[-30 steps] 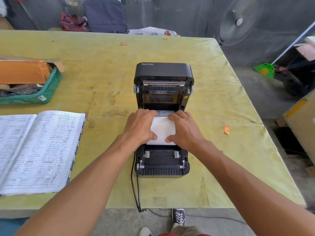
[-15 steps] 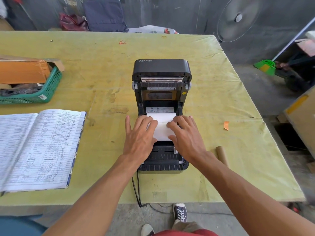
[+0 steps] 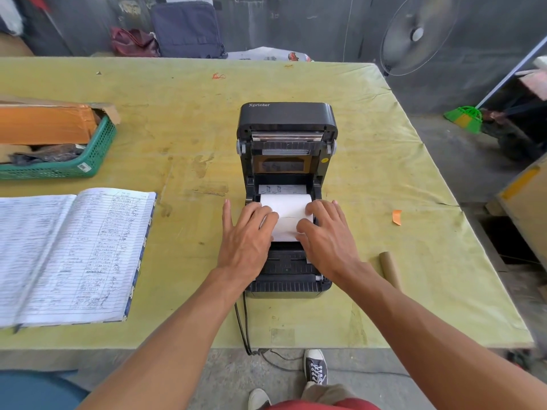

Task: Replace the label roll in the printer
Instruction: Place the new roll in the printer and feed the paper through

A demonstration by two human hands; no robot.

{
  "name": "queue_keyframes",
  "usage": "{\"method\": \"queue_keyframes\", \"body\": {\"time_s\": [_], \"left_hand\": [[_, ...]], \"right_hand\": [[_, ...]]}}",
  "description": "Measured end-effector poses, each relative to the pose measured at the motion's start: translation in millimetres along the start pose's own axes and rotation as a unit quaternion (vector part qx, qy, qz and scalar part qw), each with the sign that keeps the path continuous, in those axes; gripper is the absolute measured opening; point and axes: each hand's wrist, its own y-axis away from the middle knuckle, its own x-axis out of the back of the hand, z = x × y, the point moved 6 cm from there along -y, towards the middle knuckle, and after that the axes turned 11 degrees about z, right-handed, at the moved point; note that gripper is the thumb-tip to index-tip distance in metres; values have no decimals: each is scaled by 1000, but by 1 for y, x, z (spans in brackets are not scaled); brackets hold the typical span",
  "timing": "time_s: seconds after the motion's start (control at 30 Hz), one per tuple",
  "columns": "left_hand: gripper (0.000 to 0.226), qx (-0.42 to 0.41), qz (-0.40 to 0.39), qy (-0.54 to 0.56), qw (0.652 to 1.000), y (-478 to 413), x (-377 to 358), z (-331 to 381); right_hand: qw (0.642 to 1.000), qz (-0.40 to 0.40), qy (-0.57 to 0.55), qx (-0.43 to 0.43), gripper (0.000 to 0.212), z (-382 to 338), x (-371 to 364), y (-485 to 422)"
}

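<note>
A black Xprinter label printer [image 3: 286,119] stands in the middle of the table with its lid tilted up and back. A white label roll [image 3: 286,214] lies in its open bay, with the loose end of the labels drawn toward me over the feed path. My left hand [image 3: 247,239] lies flat on the left side of the labels, fingers spread. My right hand [image 3: 327,236] presses on the right side, fingertips on the paper. A bare brown cardboard core [image 3: 390,269] lies on the table to the right of the printer.
An open handwritten ledger [image 3: 71,253] lies at the left. A green basket [image 3: 97,152] with an orange parcel sits at the far left. A black cable [image 3: 244,327] runs off the near table edge. An orange scrap [image 3: 396,217] lies at the right. A fan [image 3: 417,34] stands behind.
Both hands slid toward me along the labels, uncovering the white roll in the bay. The view shifted, bringing the cardboard core into sight at the right.
</note>
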Motion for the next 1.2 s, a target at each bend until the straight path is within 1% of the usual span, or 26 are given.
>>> {"method": "queue_keyframes", "body": {"time_s": [0.2, 0.33, 0.53, 0.73, 0.93, 1.1, 1.2], "left_hand": [[34, -29, 16, -6, 999, 10, -2, 1], [23, -30, 18, 5, 999, 21, -3, 4], [25, -42, -4, 7, 999, 36, -6, 8], [17, -34, -19, -5, 999, 39, -5, 12], [11, -36, -27, 13, 999, 41, -9, 11], [2, -12, -36, 23, 999, 39, -9, 5], [10, 4, -54, 29, 998, 35, -11, 6]], "right_hand": [[999, -17, 34, 14, 7, -3, 0, 13], [997, -47, 54, 3, 10, -2, -10, 27], [993, -97, 72, -2, 13, -4, -24, 29], [989, -124, 75, 2, 11, -10, -25, 23], [987, -140, 70, 20, 10, -12, -25, 24], [987, -143, 65, 24, 10, -11, -26, 26], [987, -148, 65, 22, 12, -12, -26, 26]]}}
